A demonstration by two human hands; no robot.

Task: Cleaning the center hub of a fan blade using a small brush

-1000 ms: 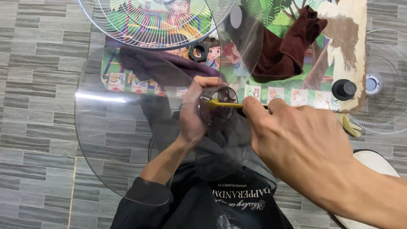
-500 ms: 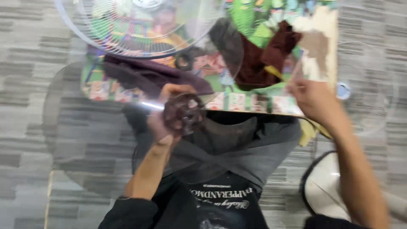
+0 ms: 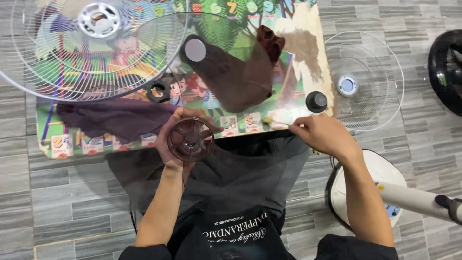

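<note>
Left hand (image 3: 173, 139) wrapped round the back of the clear fan blade's hub (image 3: 190, 139), fingers closed on it, holding it up just over the near edge of the tabletop (image 3: 53, 144). Hub face turned up toward the camera, blades (image 3: 231, 58) sweeping away over the picture mat. Right hand (image 3: 323, 135) off to the right, fingers curled down at the tabletop's edge; whether pinching something small, cannot tell. Black round cap (image 3: 316, 101) just beyond and slightly left of that right hand, nearer it than the left. Black ring nut (image 3: 158, 91) up left of the hub, closer to the left hand. Purple cloth (image 3: 110, 120) beside the hub, wire grille (image 3: 91, 43) above.
</note>
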